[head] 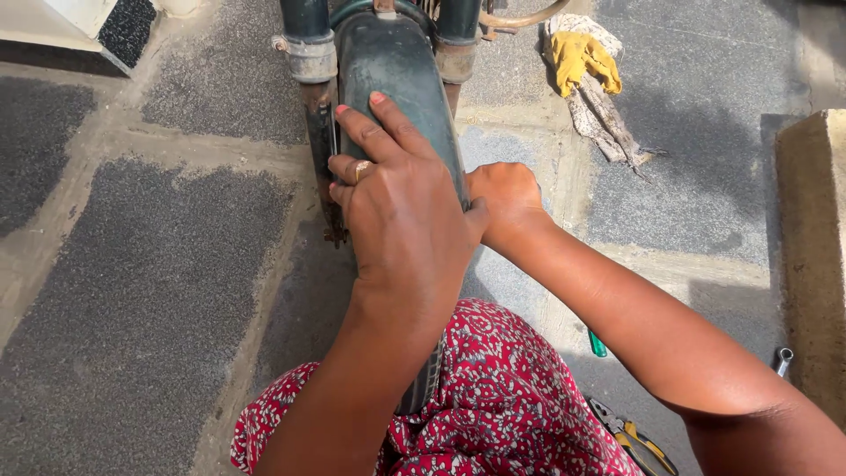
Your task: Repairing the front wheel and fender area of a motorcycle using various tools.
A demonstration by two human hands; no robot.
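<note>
Teal mudguard (397, 62) under the flat open left hand (401, 207); right hand (504, 198) fisted beside it, yellow rag (580, 57) nearby.

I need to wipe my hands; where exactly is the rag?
Start at the dark green metal mudguard under the left hand. Look to its right on the grey paved ground: the crumpled yellow and white cloth is the only brightly coloured soft thing there.

Yellow rag (582, 57), green screwdriver (597, 344), yellow-handled pliers (639, 441) on paved ground (132, 308)
</note>
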